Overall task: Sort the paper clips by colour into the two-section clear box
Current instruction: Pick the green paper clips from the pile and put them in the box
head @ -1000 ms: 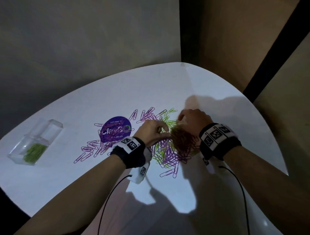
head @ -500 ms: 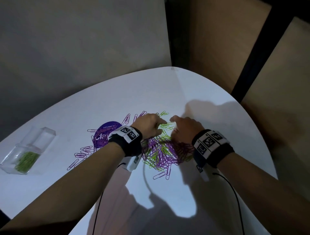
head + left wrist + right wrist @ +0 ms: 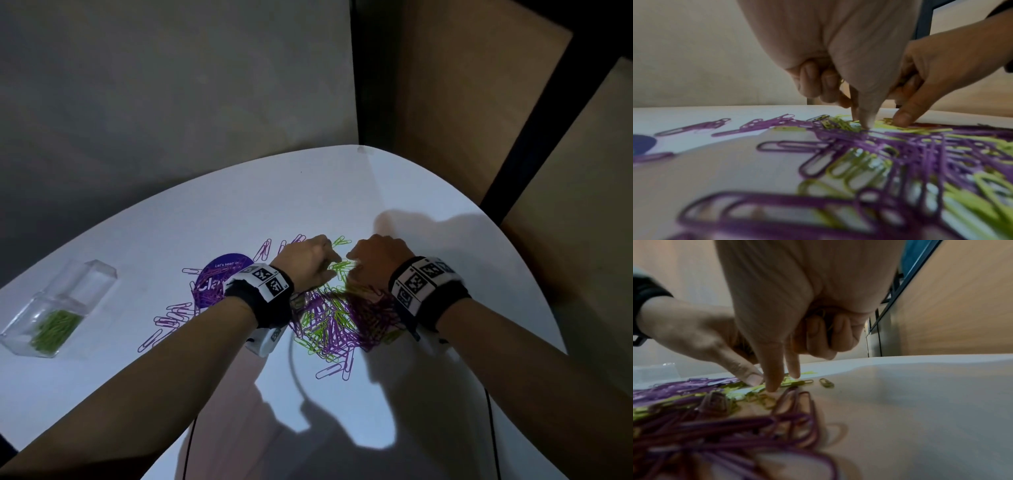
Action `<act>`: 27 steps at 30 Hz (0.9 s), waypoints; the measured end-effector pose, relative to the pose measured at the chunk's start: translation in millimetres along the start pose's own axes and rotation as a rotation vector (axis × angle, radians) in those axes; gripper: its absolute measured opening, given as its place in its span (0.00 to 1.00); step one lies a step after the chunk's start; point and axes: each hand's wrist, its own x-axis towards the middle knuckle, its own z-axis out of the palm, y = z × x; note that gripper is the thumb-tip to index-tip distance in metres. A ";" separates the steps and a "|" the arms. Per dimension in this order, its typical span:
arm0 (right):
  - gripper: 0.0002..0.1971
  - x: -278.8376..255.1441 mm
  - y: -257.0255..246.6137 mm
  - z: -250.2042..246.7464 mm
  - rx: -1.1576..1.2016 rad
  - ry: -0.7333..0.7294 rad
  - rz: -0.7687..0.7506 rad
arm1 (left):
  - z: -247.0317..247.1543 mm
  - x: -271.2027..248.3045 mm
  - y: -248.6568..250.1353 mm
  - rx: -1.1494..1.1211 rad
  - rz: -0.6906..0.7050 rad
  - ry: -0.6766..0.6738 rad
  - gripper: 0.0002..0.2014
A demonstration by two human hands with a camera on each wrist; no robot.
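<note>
A mixed pile of purple and green paper clips point(image 3: 334, 322) lies mid-table. Both hands work at its far edge, on a patch of green clips point(image 3: 340, 265). My left hand point(image 3: 330, 270) sets thumb and index tip down on green clips point(image 3: 840, 124), while its other fingers curl over a few clips in the palm. My right hand point(image 3: 352, 262) does the same: thumb and index touch green clips point(image 3: 795, 382), and its curled fingers hold several. The clear two-section box point(image 3: 32, 342) stands far left, with green clips point(image 3: 56, 329) in its near section and nothing in the far one.
A round purple printed disc point(image 3: 222, 274) lies left of the pile, partly under my left wrist, with loose purple clips point(image 3: 171, 318) scattered round it. Wrist cables point(image 3: 294, 363) trail toward the near table edge. The table point(image 3: 445, 246) ends close on the right, against wooden panels.
Both hands have shifted from the middle of the pile to its far edge, fingertips now close together on the green clips. The box has not moved.
</note>
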 end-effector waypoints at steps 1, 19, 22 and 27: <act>0.15 0.9 -0.8 -0.1 -0.020 -0.002 -0.010 | 1.4 -0.1 0.0 -0.003 -0.003 0.020 0.15; 0.11 1.9 -5.9 19.8 -0.077 0.001 -0.027 | 3.5 7.0 14.6 -0.138 -0.004 0.010 0.08; 0.08 4.6 3.8 18.7 0.132 0.013 -0.024 | 3.4 0.0 7.1 -0.299 -0.048 -0.017 0.18; 0.02 8.1 21.3 8.1 0.733 0.087 -0.035 | -2.0 -8.4 -7.5 -1.290 -0.381 0.099 0.09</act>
